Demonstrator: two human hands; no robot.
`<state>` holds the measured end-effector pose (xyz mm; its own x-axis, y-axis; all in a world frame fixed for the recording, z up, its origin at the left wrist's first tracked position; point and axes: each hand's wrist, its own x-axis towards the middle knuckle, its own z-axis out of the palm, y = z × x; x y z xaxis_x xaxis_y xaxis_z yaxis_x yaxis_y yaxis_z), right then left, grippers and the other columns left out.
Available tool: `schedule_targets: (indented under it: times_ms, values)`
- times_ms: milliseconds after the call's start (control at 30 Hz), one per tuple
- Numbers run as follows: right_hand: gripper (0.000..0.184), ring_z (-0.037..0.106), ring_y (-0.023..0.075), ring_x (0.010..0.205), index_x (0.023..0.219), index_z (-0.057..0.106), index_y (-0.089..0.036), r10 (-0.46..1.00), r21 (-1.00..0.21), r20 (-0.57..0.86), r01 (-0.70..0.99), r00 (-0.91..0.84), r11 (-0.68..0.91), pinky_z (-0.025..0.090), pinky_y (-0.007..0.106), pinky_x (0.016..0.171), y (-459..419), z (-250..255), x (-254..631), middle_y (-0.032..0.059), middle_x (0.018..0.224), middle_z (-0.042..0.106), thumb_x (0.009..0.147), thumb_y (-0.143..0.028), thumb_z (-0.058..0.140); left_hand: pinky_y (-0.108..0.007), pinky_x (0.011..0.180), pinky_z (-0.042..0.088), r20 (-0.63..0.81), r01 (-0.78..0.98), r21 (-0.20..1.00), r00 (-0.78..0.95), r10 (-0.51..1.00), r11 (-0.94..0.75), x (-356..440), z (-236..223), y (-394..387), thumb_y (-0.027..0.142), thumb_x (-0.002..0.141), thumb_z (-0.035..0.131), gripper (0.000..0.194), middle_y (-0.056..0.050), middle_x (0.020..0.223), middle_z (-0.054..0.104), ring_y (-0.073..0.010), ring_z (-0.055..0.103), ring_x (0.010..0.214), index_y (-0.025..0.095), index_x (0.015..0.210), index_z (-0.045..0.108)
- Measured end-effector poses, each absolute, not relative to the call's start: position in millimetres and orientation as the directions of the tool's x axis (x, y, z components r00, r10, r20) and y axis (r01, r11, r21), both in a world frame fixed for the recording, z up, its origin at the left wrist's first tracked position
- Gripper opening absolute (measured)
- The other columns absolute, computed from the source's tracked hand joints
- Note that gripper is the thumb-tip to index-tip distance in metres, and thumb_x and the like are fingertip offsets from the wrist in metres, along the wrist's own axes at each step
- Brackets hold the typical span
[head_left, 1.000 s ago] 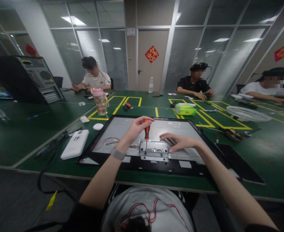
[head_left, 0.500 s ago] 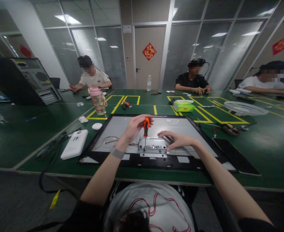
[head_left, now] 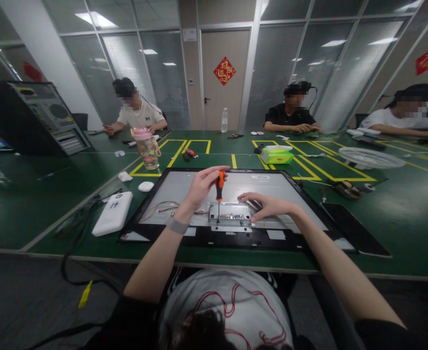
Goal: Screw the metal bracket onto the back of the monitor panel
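My left hand (head_left: 201, 188) grips an orange-and-black screwdriver (head_left: 220, 185) by the top of its handle. The tool stands upright, its tip down at the left part of a metal bracket (head_left: 232, 226). That bracket lies on the grey back of a flat display panel (head_left: 170, 194) with a black frame. On the bracket's right side rests my right hand (head_left: 268, 206), fingers spread and bent, thumb by its edge. Whether the right fingers pinch anything cannot be made out. Thin wires (head_left: 170, 208) run from the bracket to the left over the panel.
Left of the panel lie a white power bank (head_left: 112, 214) and a round white case (head_left: 146, 186). A pink-lidded bottle (head_left: 147, 151) stands behind them. A black phone-like slab (head_left: 356, 228) is at the right. Several people sit across the green table, and a computer case (head_left: 35, 119) stands far left.
The left-hand fingers have shifted around the screwdriver handle, now stretched further over its top. My right hand stays at the bracket. The whole view has tilted slightly.
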<state>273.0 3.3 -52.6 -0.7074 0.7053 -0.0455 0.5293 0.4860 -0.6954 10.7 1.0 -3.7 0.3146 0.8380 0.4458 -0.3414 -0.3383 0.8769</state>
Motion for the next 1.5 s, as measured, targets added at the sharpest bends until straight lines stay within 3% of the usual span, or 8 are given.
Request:
schedule_targets:
  times_ms: [233, 433, 633, 800, 1000, 1167, 1367, 1500]
  values:
    - [0.074, 0.036, 0.0273, 0.135, 0.127, 0.052, -0.022, 0.682, -0.694, -0.007, 0.494, -0.731, 0.523, 0.024, 0.042, 0.115, 7.0, -57.9, 275.4, 0.0109, 0.143, 0.041, 0.067, -0.061, 0.072, -0.022, 0.065, 0.041, 0.569, -0.163, 0.823, 0.242, 0.786, -0.545, 8.9, -5.5, 2.2, 0.032, 0.075, 0.071, 0.018, -0.001, 0.080, 0.062, -0.0092, 0.052, 0.069, 0.019, 0.087, 0.074]
    - [0.073, 0.036, 0.0274, 0.135, 0.128, 0.052, -0.022, 0.685, -0.695, -0.015, 0.501, -0.728, 0.516, 0.025, 0.041, 0.115, 7.1, -57.4, 275.3, 0.0108, 0.144, 0.041, 0.068, -0.057, 0.073, -0.026, 0.068, 0.044, 0.494, -0.293, 0.863, 0.319, 0.809, -0.412, 8.6, -7.0, 5.1, 0.037, 0.085, 0.055, 0.032, -0.006, 0.084, 0.067, -0.0130, 0.057, 0.073, 0.014, 0.098, 0.072]
    - [0.071, 0.037, 0.0261, 0.134, 0.128, 0.051, -0.022, 0.684, -0.700, -0.011, 0.494, -0.729, 0.515, 0.026, 0.041, 0.115, 7.7, -58.5, 276.2, 0.0105, 0.143, 0.041, 0.069, -0.056, 0.073, -0.023, 0.064, 0.041, 0.523, -0.145, 0.852, 0.258, 0.812, -0.503, 7.7, -5.7, 4.1, 0.034, 0.078, 0.067, 0.022, -0.003, 0.079, 0.067, -0.0103, 0.053, 0.067, 0.016, 0.089, 0.072]
    - [0.070, 0.036, 0.0260, 0.135, 0.127, 0.051, -0.022, 0.690, -0.704, -0.019, 0.500, -0.724, 0.505, 0.025, 0.041, 0.115, 6.0, -56.7, 275.2, 0.0106, 0.143, 0.041, 0.069, -0.055, 0.073, -0.026, 0.070, 0.045, 0.514, -0.207, 0.857, 0.292, 0.807, -0.471, 9.2, -6.1, 3.9, 0.036, 0.082, 0.062, 0.026, -0.006, 0.092, 0.069, -0.0133, 0.058, 0.076, 0.016, 0.095, 0.072]
    - [0.070, 0.037, 0.0263, 0.135, 0.126, 0.052, -0.022, 0.690, -0.698, -0.019, 0.503, -0.724, 0.509, 0.026, 0.041, 0.115, 6.2, -56.1, 274.5, 0.0107, 0.144, 0.041, 0.069, -0.055, 0.074, -0.023, 0.062, 0.040, 0.539, -0.136, 0.842, 0.251, 0.804, -0.522, 9.2, -7.7, 4.7, 0.035, 0.076, 0.070, 0.022, 0.000, 0.072, 0.063, -0.0088, 0.051, 0.062, 0.017, 0.088, 0.072]
    - [0.072, 0.036, 0.0261, 0.135, 0.128, 0.051, -0.021, 0.683, -0.695, -0.025, 0.504, -0.730, 0.513, 0.025, 0.041, 0.115, 7.3, -56.9, 275.3, 0.0114, 0.144, 0.040, 0.069, -0.056, 0.073, -0.026, 0.066, 0.042, 0.519, -0.244, 0.854, 0.340, 0.784, -0.460, 6.5, -8.3, 7.1, 0.038, 0.087, 0.051, 0.033, -0.003, 0.076, 0.061, -0.0123, 0.053, 0.068, 0.015, 0.099, 0.071]
    - [0.074, 0.036, 0.0269, 0.135, 0.129, 0.051, -0.023, 0.695, -0.697, -0.020, 0.508, -0.719, 0.506, 0.024, 0.042, 0.116, 7.6, -58.7, 275.8, 0.0101, 0.144, 0.041, 0.068, -0.058, 0.073, -0.023, 0.064, 0.040, 0.607, -0.098, 0.790, 0.264, 0.749, -0.605, 8.6, -5.2, 2.8, 0.035, 0.080, 0.065, 0.018, 0.000, 0.077, 0.057, -0.0101, 0.049, 0.068, 0.019, 0.087, 0.073]
    - [0.074, 0.036, 0.0262, 0.135, 0.129, 0.050, -0.022, 0.694, -0.701, -0.017, 0.503, -0.720, 0.505, 0.024, 0.041, 0.116, 8.2, -60.5, 276.0, 0.0102, 0.144, 0.041, 0.068, -0.057, 0.073, -0.022, 0.061, 0.039, 0.605, -0.088, 0.790, 0.276, 0.747, -0.607, 10.5, -3.3, -1.0, 0.033, 0.074, 0.072, 0.016, 0.001, 0.078, 0.054, -0.0090, 0.049, 0.068, 0.018, 0.080, 0.072]
